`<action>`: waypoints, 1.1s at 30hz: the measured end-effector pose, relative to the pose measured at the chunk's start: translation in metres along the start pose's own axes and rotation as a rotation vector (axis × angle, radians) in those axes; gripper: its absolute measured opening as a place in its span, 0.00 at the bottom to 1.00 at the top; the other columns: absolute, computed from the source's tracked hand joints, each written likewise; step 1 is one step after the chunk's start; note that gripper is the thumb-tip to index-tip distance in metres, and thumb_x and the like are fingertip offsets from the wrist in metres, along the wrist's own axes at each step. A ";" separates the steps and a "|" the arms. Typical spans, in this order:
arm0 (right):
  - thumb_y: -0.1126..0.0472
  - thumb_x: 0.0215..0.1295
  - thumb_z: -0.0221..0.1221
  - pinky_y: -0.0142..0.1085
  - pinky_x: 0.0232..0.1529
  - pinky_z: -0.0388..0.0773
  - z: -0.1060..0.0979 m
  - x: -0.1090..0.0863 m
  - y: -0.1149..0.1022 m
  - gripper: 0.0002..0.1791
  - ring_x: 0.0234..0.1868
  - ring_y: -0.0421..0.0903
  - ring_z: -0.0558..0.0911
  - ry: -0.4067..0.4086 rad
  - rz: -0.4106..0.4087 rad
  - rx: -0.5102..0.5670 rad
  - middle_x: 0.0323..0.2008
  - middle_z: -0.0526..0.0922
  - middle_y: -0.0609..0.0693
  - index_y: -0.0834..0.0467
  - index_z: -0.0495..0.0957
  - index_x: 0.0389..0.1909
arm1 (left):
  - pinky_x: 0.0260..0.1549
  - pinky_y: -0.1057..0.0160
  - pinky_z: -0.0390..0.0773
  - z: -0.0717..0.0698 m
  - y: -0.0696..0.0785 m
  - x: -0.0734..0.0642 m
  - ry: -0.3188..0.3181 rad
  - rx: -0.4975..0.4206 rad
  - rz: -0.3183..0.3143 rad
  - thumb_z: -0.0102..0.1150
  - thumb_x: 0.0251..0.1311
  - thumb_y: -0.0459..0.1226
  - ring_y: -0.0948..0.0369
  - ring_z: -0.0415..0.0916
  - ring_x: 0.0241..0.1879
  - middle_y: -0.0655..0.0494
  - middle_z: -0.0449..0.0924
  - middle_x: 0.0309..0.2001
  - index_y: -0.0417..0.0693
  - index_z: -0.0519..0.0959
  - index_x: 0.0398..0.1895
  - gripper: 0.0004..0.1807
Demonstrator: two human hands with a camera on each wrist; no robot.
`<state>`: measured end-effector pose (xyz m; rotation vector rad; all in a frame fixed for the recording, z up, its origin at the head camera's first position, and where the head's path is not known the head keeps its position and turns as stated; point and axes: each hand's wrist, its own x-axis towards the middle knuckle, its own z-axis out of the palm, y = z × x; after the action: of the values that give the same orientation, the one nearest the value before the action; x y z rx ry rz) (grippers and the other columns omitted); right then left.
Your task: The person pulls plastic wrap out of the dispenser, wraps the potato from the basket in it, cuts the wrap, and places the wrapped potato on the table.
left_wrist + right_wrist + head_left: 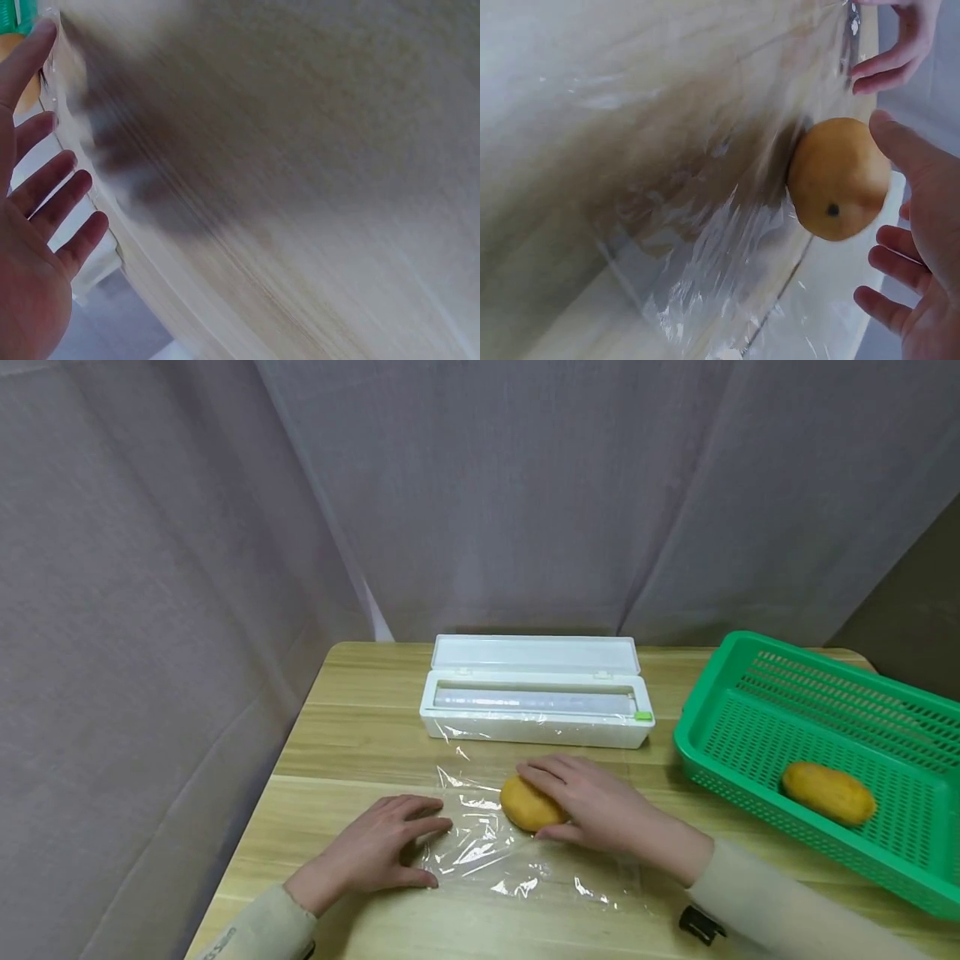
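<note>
A yellow mango [531, 804] lies on a sheet of clear cling film [480, 852] spread over the table. My right hand [592, 802] holds the mango from its right side, thumb at the near edge and fingers over the far edge. In the right wrist view, the end of the mango [838, 180] shows a dark spot, with the thumb at its edge. My left hand [382, 847] is at the film's left edge, fingers spread and holding nothing. The film reaches back to a white cling film dispenser [536, 731] with its lid raised.
A green plastic basket [795, 822] stands at the right, with another mango [828, 793] inside. The dispenser has a green slider [643, 716] at its right end. Grey curtains [495, 502] hang behind and to the left of the wooden table [352, 727].
</note>
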<state>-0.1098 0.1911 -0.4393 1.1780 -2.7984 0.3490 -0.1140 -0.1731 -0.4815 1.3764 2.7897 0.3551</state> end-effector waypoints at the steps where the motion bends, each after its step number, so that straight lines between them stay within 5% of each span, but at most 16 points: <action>1: 0.41 0.62 0.75 0.60 0.71 0.74 -0.001 -0.003 0.000 0.49 0.70 0.61 0.77 0.014 -0.012 -0.006 0.71 0.76 0.61 0.62 0.69 0.77 | 0.69 0.44 0.74 0.000 0.000 0.000 0.005 -0.004 0.001 0.72 0.56 0.67 0.49 0.75 0.69 0.50 0.78 0.70 0.56 0.81 0.69 0.41; 13: 0.46 0.57 0.78 0.58 0.63 0.80 -0.008 -0.046 0.000 0.40 0.63 0.55 0.81 0.136 -0.073 -0.055 0.61 0.83 0.53 0.60 0.79 0.68 | 0.69 0.45 0.75 -0.004 0.001 -0.004 0.042 -0.050 -0.022 0.74 0.57 0.64 0.51 0.75 0.70 0.52 0.78 0.71 0.57 0.80 0.70 0.41; 18: 0.47 0.57 0.78 0.51 0.55 0.84 -0.002 -0.065 0.000 0.29 0.51 0.47 0.82 0.104 -0.072 -0.059 0.49 0.82 0.44 0.54 0.84 0.56 | 0.68 0.45 0.76 -0.006 0.001 -0.007 0.034 -0.052 -0.027 0.74 0.58 0.63 0.50 0.75 0.70 0.51 0.76 0.72 0.56 0.78 0.73 0.43; 23: 0.46 0.57 0.78 0.38 0.39 0.79 0.009 -0.083 -0.001 0.20 0.37 0.35 0.72 0.087 -0.162 -0.052 0.39 0.74 0.37 0.48 0.82 0.44 | 0.67 0.46 0.77 -0.006 0.000 -0.010 0.044 -0.043 -0.017 0.75 0.58 0.62 0.49 0.76 0.70 0.49 0.75 0.74 0.55 0.78 0.74 0.43; 33: 0.48 0.53 0.79 0.42 0.39 0.83 0.020 -0.103 -0.003 0.18 0.39 0.36 0.75 0.005 -0.157 -0.048 0.37 0.73 0.35 0.46 0.82 0.40 | 0.60 0.42 0.82 -0.008 -0.001 -0.013 0.081 -0.123 -0.051 0.80 0.56 0.55 0.45 0.79 0.66 0.47 0.67 0.79 0.54 0.79 0.73 0.41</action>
<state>-0.0356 0.2557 -0.4751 1.3715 -2.6713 0.2696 -0.1077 -0.1855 -0.4749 1.2913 2.8058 0.5824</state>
